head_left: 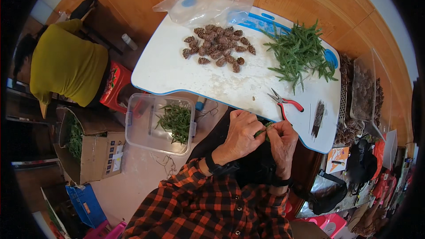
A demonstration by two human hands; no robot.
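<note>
1. Fingers of both hands pinch one small green sprig (261,131) between them: the left hand (241,135) closes on its near end, the right hand (283,139) curls round the far end, fingertips meeting over the near edge of the white table (177,71).
2. Just beyond the right fingertips lie red-handled pliers (285,102), jaws pointing away from the hands, nothing between them and the fingers.
3. Beside the pliers, further right of the fingers, sits a small dark bundle of thin strips (318,118).
4. Further out from the fingers, a loose heap of green sprigs (301,53) covers the far right of the table; a cluster of brown pine cones (219,48) lies far left of it, well apart.
5. Past the cones, a clear plastic bag (203,6) hangs over the far edge.
6. Left of the left hand, below the table, a clear plastic box (139,126) holds more sprigs.
7. Beyond that, an open cardboard box (95,155) and a person in a yellow top (66,64).
</note>
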